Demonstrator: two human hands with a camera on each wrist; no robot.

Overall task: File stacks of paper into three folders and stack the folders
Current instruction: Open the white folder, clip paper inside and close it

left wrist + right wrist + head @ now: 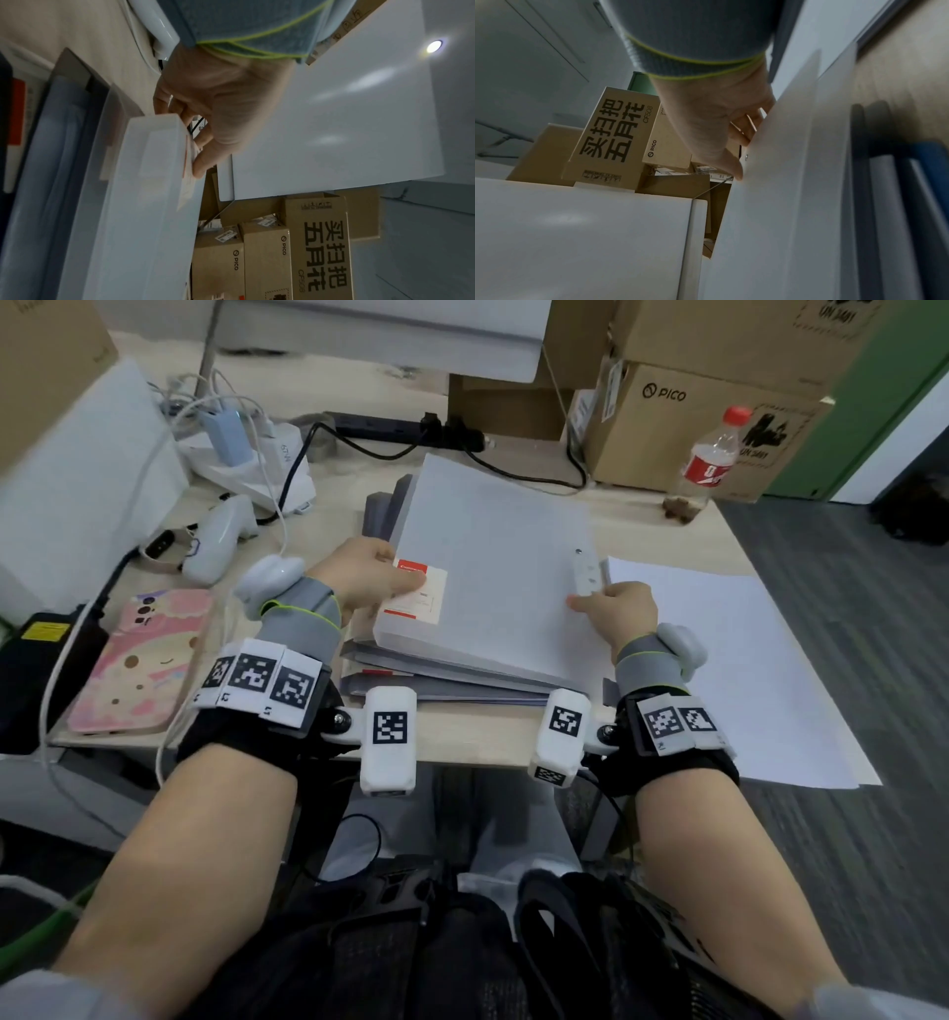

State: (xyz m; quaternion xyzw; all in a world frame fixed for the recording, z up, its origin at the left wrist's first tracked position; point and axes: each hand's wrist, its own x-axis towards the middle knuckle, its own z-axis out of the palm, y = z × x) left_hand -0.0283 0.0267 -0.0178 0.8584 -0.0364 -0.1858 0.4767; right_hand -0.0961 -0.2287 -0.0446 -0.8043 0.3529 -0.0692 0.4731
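Two hands held the top folder (493, 567) above the stacked folders (441, 680) on the desk (462, 737). At left, my left hand (367, 575) pinched its labelled edge, thumb on top. At right, my right hand (619, 608) gripped the clasp edge, fingers curled. Loose paper (739, 660) lay just beside, overhanging the desk. Risk: uneven release could slide the tilted folder off the stack, or a knock could send that paper floorward.

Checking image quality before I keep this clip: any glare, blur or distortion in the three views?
Head view: evenly lit, wide-angle bending at the edges, folder sharp. Left wrist view: ceiling light flares, left hand and folder edge soft. Right wrist view: dim, right hand slightly blurred, cardboard box print readable.
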